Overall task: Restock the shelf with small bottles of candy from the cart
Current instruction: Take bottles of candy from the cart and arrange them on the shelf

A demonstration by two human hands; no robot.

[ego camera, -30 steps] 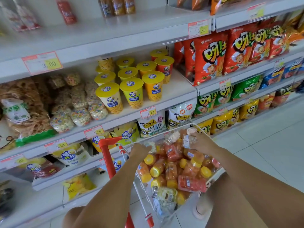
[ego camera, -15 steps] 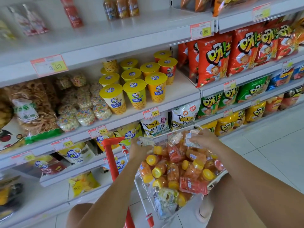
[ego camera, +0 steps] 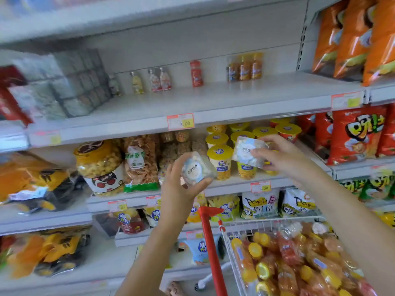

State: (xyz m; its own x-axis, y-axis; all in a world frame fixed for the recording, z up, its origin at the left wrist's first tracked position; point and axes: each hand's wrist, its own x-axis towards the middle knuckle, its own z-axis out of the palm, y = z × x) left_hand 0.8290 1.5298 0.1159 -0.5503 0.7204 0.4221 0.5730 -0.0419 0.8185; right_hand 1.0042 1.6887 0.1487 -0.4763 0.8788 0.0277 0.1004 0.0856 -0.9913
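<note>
While both arms reach toward the shelving, head view: the left grip (ego camera: pixel 181 189) curls round a clear candy bottle (ego camera: pixel 197 169), and the right grip (ego camera: pixel 282 157) pinches a second candy bottle (ego camera: pixel 249 151). Both bottles are in the air, below the front edge of the sparse upper shelf (ego camera: pixel 213 103) and well above the cart (ego camera: pixel 267 226). Likely risks: the pinched bottle slips, a hand brushes the yellow-lidded cups (ego camera: pixel 220 159) behind, or placing topples the standing bottles (ego camera: pixel 196 73) at the shelf's back edge.
</note>
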